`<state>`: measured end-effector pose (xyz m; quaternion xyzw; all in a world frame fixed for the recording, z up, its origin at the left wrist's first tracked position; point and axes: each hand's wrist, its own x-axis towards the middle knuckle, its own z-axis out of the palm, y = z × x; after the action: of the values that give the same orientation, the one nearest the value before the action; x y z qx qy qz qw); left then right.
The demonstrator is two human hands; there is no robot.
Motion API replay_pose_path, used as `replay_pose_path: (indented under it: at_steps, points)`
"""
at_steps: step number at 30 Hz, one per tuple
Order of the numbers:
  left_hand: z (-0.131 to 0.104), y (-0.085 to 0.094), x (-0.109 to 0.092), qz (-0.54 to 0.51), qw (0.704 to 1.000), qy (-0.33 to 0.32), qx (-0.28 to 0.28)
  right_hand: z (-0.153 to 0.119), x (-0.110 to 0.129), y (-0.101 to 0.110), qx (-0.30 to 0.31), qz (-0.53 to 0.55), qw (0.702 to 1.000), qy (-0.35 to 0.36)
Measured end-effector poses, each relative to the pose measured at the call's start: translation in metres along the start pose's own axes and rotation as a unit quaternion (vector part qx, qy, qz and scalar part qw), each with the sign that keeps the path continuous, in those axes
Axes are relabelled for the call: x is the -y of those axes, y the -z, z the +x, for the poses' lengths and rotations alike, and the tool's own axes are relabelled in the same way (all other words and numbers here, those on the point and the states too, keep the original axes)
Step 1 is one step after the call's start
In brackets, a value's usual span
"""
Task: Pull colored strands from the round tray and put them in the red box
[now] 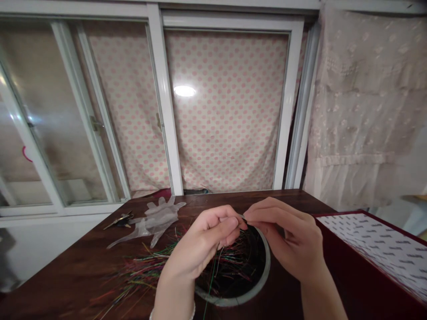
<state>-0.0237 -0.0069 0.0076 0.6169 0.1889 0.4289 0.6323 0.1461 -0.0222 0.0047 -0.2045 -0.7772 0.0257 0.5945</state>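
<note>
Both hands up over round dark dish [266, 271], fingertips nearly meeting. Left hand [213, 235] curled, thumb pressed to fingers — can't tell exactly what's pinched in there. Right hand [288, 233] has thumb and fingertips closed on small dark bit [244, 220], right at left fingertips. Green strand [211, 280] and pale strand [218, 262] hang below left hand, over dish. Loads of thin colored strands [143, 266] in dish and spilling left across brown table [73, 266]. Clear plastic glove [160, 218] lies farther back, keys [122, 221] just beside it.
</note>
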Motion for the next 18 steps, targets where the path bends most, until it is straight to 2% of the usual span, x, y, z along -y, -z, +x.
replay_pose_path:
  at_steps: [8,12,14,18]
  points:
    - [0.0004,-0.0019,0.0001,0.011,1.0,0.0,-0.014,-0.0005,-0.0005,0.0008,-0.009,-0.016,1.0,0.022]
    - [0.0013,-0.0038,-0.0008,0.069,0.997,-0.015,-0.034,-0.0011,-0.0003,0.0003,-0.012,-0.013,1.0,0.008]
    - [0.0009,-0.0048,-0.0022,0.131,0.989,-0.038,-0.06,-0.0002,0.0009,-0.0003,-0.017,0.003,1.0,-0.026]
    - [-0.0017,-0.0057,-0.0065,0.238,0.966,-0.058,-0.084,0.0024,0.0039,0.0006,0.007,0.091,0.982,-0.164]
